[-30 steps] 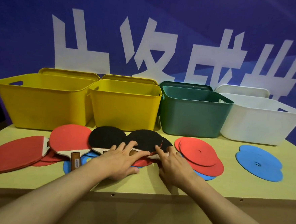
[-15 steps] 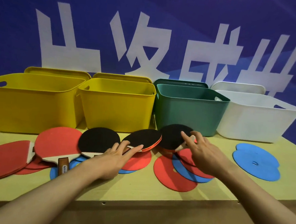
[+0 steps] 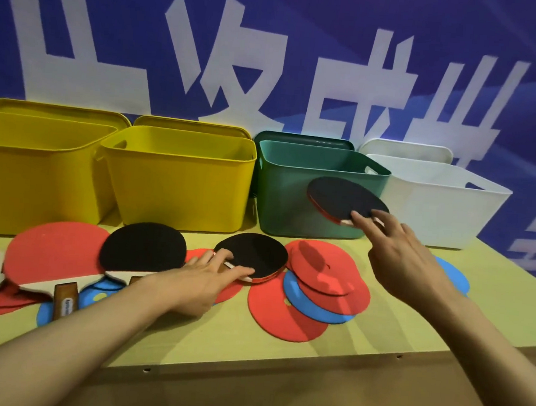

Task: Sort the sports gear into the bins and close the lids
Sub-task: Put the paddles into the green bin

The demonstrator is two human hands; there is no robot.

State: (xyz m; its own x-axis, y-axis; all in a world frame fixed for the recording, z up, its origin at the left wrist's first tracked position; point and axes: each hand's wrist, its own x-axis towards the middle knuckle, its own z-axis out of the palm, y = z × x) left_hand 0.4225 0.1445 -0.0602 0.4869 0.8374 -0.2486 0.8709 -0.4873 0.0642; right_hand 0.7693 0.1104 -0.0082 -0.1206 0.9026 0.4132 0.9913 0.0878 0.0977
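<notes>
Paddle point(image 3: 346, 200) is held clear of the table in front of the green bin point(image 3: 293, 185), gripped at its neck by the right hand point(image 3: 405, 257), apparently for binning, while the left hand point(image 3: 198, 280) grasps a second paddle point(image 3: 253, 255) lying flat among discs point(image 3: 319, 269).

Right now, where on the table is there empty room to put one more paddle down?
Bare wood shows along the table's front edge, and between the flat red discs and the blue discs before the white bin. The left and middle are crowded: paddles overlap discs, with the left hand among them.
</notes>
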